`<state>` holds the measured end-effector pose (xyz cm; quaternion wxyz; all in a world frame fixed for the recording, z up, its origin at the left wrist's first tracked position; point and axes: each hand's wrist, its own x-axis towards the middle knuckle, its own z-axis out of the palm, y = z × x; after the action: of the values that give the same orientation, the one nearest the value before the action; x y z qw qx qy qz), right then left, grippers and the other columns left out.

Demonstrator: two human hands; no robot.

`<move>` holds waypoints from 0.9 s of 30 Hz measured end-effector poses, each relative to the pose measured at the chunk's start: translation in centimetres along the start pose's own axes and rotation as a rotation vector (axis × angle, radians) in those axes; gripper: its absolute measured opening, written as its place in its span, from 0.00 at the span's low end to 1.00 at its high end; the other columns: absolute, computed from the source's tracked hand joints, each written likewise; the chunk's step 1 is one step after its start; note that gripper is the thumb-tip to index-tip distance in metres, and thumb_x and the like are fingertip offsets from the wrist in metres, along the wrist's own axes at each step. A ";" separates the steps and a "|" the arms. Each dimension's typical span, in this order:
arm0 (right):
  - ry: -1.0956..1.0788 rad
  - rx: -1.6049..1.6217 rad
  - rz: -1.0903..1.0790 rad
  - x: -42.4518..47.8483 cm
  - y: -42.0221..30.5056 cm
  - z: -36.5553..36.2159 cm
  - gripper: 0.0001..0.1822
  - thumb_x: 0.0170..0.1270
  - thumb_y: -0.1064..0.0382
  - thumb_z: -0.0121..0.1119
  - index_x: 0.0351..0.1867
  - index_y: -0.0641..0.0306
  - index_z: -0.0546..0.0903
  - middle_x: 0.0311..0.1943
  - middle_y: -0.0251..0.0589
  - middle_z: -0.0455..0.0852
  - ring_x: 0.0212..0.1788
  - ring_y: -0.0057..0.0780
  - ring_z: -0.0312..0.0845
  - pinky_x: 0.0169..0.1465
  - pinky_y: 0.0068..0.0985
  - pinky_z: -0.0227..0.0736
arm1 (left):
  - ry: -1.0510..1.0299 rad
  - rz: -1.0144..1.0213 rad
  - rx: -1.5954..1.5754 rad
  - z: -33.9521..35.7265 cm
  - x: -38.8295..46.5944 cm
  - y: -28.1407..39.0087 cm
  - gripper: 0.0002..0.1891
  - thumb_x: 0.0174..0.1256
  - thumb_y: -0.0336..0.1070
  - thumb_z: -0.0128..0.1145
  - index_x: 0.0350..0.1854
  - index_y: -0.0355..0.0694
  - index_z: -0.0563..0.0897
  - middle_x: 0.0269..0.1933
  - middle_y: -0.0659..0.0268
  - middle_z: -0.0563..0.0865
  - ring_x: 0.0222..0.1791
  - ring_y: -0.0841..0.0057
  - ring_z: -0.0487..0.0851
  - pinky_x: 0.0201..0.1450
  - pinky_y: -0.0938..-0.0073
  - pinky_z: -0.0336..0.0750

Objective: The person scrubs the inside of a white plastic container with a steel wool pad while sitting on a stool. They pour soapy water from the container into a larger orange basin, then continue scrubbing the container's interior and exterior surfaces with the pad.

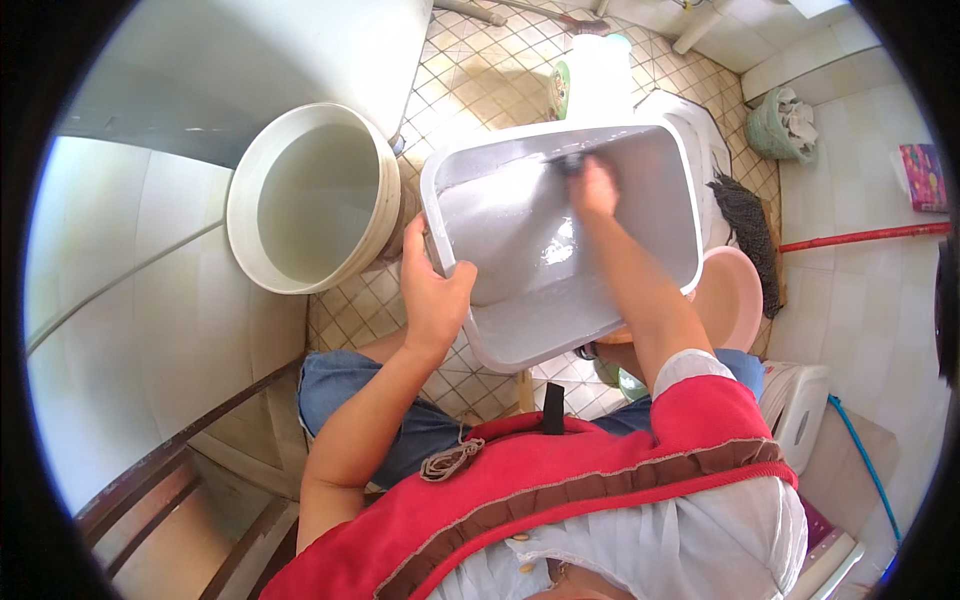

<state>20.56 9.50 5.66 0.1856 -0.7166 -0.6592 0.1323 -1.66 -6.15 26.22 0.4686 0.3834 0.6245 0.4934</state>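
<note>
A grey plastic tub (504,274) with a white rim is tilted in front of me above my knees. Its inside is wet and shiny. My left hand (436,300) grips the tub's left rim, thumb on the inner side. Deep inside, my right hand (598,189) is against the far inner wall, blurred. It is closed around a small dark scrubber or cloth (571,163), whose exact kind is too blurred to tell.
A white bucket (386,217) of cloudy water stands left. Beyond the tub is a white plastic jug (600,79). To the right are a pink basin (748,300), a dark stringy mat or mop (750,232), a green wastebasket (759,135), and a red pole (862,238).
</note>
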 end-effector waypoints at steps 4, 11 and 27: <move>0.004 -0.079 0.169 -0.4 -3.9 -0.8 0.14 0.55 0.61 0.56 0.42 0.64 0.74 0.44 0.48 0.76 0.50 0.45 0.74 0.46 0.42 0.75 | 0.015 0.074 -0.054 0.7 0.1 -1.3 0.31 0.46 0.22 0.50 0.60 0.30 0.63 0.50 0.56 0.76 0.48 0.73 0.76 0.53 0.75 0.70; -0.120 -0.040 -0.214 -2.4 -6.8 -0.8 0.15 0.52 0.58 0.61 0.41 0.58 0.74 0.45 0.44 0.75 0.50 0.42 0.72 0.45 0.42 0.76 | 0.028 0.034 -0.111 0.3 0.5 -0.6 0.31 0.47 0.19 0.48 0.60 0.29 0.64 0.49 0.58 0.77 0.46 0.76 0.78 0.48 0.77 0.73; -0.227 0.169 -0.560 -6.7 -15.2 1.0 0.14 0.48 0.64 0.61 0.37 0.64 0.75 0.43 0.46 0.75 0.50 0.43 0.72 0.42 0.39 0.77 | 0.032 0.087 -0.090 0.7 1.4 -0.4 0.31 0.46 0.18 0.46 0.60 0.30 0.66 0.49 0.62 0.77 0.45 0.80 0.76 0.48 0.81 0.70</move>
<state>5.83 3.84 11.08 0.1989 -0.4700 -0.8340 0.2098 -1.34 -4.77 25.47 0.4533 0.3808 0.5920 0.5468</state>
